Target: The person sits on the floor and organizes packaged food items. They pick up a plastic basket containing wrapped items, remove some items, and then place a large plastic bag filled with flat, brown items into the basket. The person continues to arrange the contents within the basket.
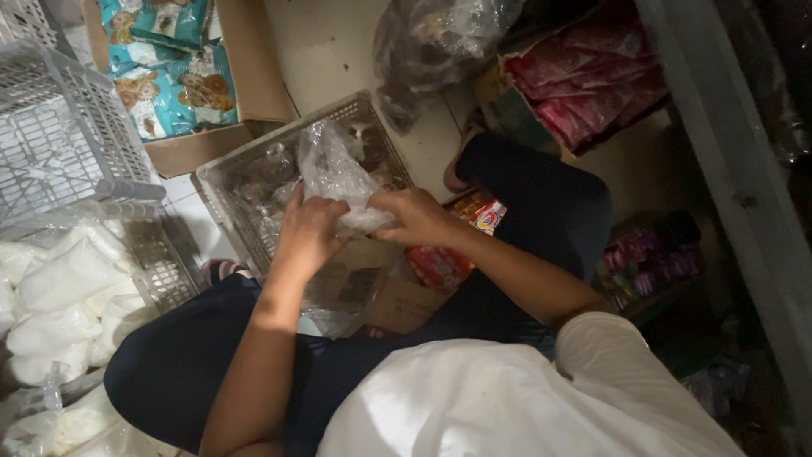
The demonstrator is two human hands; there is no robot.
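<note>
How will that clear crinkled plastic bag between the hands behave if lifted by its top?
The clear crinkled plastic bag looks thin and creased, so probably floppy. Both the left hand and right hand grip it, suggesting it may sag. Glossy film could be slippery.

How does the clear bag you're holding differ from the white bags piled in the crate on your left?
The clear bag is see-through, crumpled and slack at the top, held up by the left hand and right hand over a grey basket. The white bags look opaque white, plump and full, and lie stacked untouched in their crate. Both are plastic bags, and both sit among grey plastic crates on the floor.
</note>
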